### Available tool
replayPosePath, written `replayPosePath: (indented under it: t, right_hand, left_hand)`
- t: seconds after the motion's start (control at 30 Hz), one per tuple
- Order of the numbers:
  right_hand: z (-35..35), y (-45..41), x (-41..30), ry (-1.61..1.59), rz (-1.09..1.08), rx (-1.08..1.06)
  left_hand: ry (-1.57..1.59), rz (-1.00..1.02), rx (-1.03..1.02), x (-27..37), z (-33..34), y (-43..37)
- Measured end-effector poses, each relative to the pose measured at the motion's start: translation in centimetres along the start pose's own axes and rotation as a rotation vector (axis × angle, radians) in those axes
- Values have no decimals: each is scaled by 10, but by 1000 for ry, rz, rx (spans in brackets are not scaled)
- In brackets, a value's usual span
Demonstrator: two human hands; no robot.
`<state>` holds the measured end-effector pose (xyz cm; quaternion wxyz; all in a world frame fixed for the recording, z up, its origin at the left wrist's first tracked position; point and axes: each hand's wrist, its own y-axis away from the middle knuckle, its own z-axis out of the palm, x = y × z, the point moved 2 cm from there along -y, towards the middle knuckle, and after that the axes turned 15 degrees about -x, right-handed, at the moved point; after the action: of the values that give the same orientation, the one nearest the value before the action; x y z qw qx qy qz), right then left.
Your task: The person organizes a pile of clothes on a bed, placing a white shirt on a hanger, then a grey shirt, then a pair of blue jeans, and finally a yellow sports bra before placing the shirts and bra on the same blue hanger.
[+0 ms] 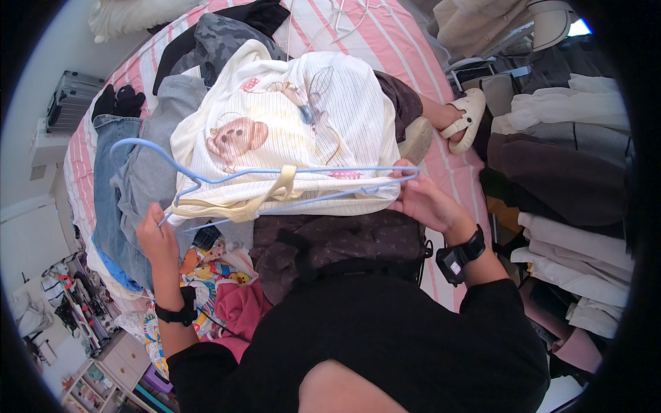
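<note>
A blue wire clothes hanger point(232, 176) lies across the near edge of a white ribbed garment point(299, 116) printed with a bear and a winged figure. The garment is spread over my lap. A pale yellow strap point(283, 187) loops over the hanger's bar, and its hook points to the upper left. My left hand point(159, 238) pinches the hanger's left end beside the yellow trim. At the other end, my right hand point(428, 199) holds the hanger's right tip, with the thumb and fingers against the garment's edge. Part of the lower bar is hidden by the cloth.
A pink-and-white striped bedspread point(413, 51) lies underneath. Grey clothing point(181, 98) and blue jeans point(117, 155) are on the left. White hangers point(343, 18) lie at the far side. My foot wears a cream clog point(469, 120). Folded clothes point(573, 237) are stacked at the right.
</note>
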<state>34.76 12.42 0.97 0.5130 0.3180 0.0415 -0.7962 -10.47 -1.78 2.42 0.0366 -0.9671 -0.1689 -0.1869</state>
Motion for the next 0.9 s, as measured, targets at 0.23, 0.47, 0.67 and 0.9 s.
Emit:
replayPosePath:
  t: [0.23,0.47,0.67,0.9]
  right_hand:
    - [-3,0,4,102,16,75]
    - [-6,2,0,-88,-41,-97]
    - [-10,3,4,-54,-39,-78]
    - [-1,1,2,-53,-30,-14]
  left_hand:
    - [54,-43,-6,-3,0,1]
    - [-18,16,-17,-3,-1,-1]
    - [3,57,15,-5,0,0]
    - [69,27,30,-8,3,0]
